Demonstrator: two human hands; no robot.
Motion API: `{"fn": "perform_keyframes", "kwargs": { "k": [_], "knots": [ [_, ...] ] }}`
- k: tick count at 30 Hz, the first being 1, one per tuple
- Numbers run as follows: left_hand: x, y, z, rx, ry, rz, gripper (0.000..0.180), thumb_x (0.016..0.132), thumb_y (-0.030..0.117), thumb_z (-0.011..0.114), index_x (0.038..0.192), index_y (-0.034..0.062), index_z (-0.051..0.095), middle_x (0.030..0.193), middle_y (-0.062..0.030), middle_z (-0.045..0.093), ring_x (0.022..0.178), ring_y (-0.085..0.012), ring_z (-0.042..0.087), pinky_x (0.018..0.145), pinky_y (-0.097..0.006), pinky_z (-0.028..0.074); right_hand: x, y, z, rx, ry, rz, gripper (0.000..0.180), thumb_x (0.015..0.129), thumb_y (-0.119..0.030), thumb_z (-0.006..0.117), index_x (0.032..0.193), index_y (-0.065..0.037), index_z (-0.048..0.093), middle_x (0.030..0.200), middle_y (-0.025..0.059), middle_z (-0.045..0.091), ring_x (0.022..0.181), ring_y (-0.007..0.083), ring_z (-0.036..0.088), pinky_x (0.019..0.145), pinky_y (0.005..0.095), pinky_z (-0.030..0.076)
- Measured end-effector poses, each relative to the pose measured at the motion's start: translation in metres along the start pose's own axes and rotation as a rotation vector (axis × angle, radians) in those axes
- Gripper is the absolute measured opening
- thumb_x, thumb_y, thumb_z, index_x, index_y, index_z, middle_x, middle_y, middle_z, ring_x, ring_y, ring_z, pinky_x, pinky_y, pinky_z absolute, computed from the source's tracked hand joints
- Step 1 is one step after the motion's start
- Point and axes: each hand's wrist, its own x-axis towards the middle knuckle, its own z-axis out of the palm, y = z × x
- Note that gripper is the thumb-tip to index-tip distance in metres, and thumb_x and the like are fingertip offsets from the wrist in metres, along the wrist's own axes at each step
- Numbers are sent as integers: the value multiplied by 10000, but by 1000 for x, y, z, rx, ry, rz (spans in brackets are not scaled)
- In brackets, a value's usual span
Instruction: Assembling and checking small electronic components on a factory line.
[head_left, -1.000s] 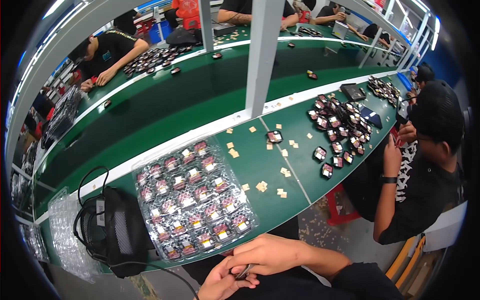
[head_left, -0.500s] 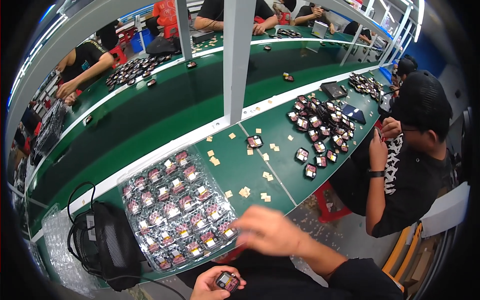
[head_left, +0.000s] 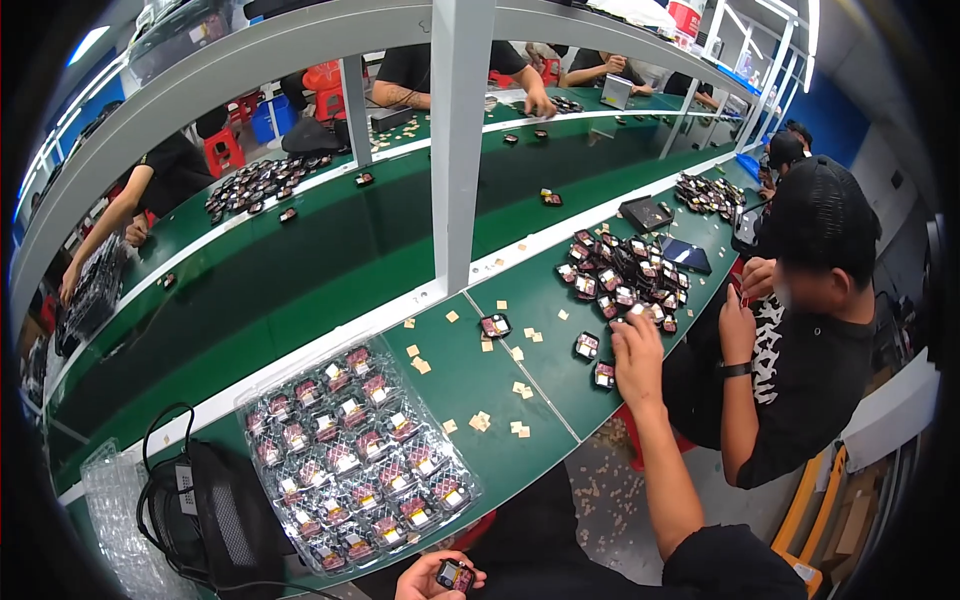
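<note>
My left hand [head_left: 428, 578], at the lower edge, is closed around a small black rounded-square device [head_left: 456, 575] with a light patch and a reddish label. My right hand [head_left: 640, 360] reaches out over the near edge of a heap of similar black devices [head_left: 620, 275] on the right. Its fingers are stretched out and bent downward, with the fingertips over the devices; whether they touch one is hidden. Two loose devices, one of them here [head_left: 586, 346], lie just left of that hand. A clear plastic blister tray [head_left: 462, 462] lies ahead of my left hand, its pockets filled with such devices.
A black mesh bag [head_left: 235, 500] with cables and clear plastic packaging [head_left: 115, 490] sit left of the tray. Small tan squares [head_left: 480, 421] dot the green table [head_left: 540, 460]. A grey post [head_left: 458, 150] rises beyond. A co-worker [head_left: 830, 300] sits close on the right; others work across the belt.
My right hand has moved from beside the tray to the heap of devices on the right. The left hand keeps its device. The view has shifted slightly.
</note>
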Motion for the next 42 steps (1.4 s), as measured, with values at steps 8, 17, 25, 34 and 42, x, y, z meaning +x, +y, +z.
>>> {"fn": "perform_keyframes", "kwargs": {
  "k": [8, 17, 25, 34, 42],
  "knots": [
    [10, -2, 2, 27, -19, 0, 632, 812, 155, 858, 1330, -48, 559, 1166, -128, 654, 1048, -267, 686, 926, -387, 567, -8, -90, 5, 115, -166, -96, 292, 964, -195, 653, 1239, -100, 680, 1305, 145, 635, 1252, 345, 562, 1059, 487, 396],
    [6, -5, 4, 23, 20, 14, 639, 803, 140, 861, 1335, -40, 556, 1175, -118, 646, 1056, -267, 683, 932, -383, 559, 59, -65, 10, 171, 59, -183, 224, 950, -162, 646, 1154, -105, 721, 1294, 157, 636, 1263, 358, 555, 1078, 525, 372],
    [4, -6, -3, 30, 25, 21, 624, 813, 140, 856, 1327, -48, 556, 1173, -124, 655, 1050, -262, 688, 939, -379, 562, 158, 85, 27, 232, 74, 59, 307, 1059, -275, 539, 1237, -92, 710, 1277, 169, 692, 1261, 354, 605, 1086, 422, 446],
    [6, -9, -2, 33, 71, 82, 579, 839, 143, 830, 1309, -47, 550, 1189, -123, 621, 1067, -253, 670, 949, -381, 557, 139, 58, 58, 534, -121, 151, 347, 1091, -322, 500, 1266, -84, 682, 1122, 113, 729, 1058, 227, 672, 958, 333, 494],
    [6, -9, -6, 22, 107, 120, 562, 853, 144, 816, 1309, -43, 547, 1194, -115, 613, 1064, -249, 666, 946, -386, 553, 98, -4, 52, 546, -95, 20, 328, 1066, -280, 534, 1192, -36, 713, 1181, 159, 716, 1139, 328, 664, 1006, 395, 495]
  ]
}}
